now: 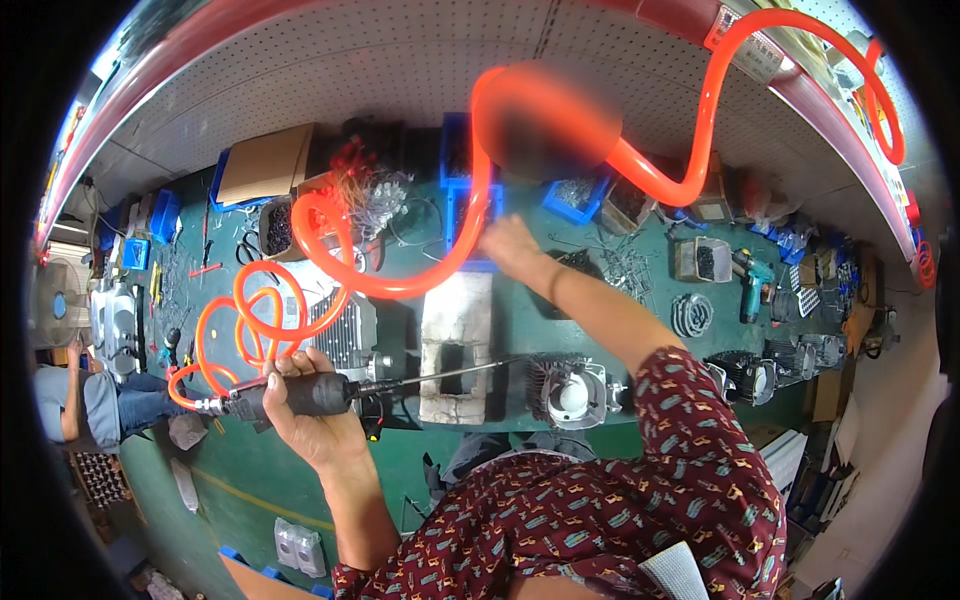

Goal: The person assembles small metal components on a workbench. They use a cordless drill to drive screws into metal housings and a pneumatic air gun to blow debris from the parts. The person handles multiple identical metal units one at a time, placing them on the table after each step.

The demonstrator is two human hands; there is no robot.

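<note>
Left hand (pixel 310 405) fingers wrap closed around the black air tool (pixel 300 395); right hand (pixel 505 245) fingers reach into a blue bin (pixel 462 215), grip unclear.

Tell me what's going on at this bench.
A person stands at a green workbench. The left hand grips a black air screwdriver fed by a coiled orange hose, its long bit pointing right toward a finned engine part. The right hand reaches to the blue bins at the back.

- A blurred patch (pixel 550 120) covers part of the orange hose (pixel 400 285).
- The right hand (pixel 508 245) hides its fingertips at the blue bin (pixel 468 215).
- The small parts in that bin are too tiny to identify.
</note>
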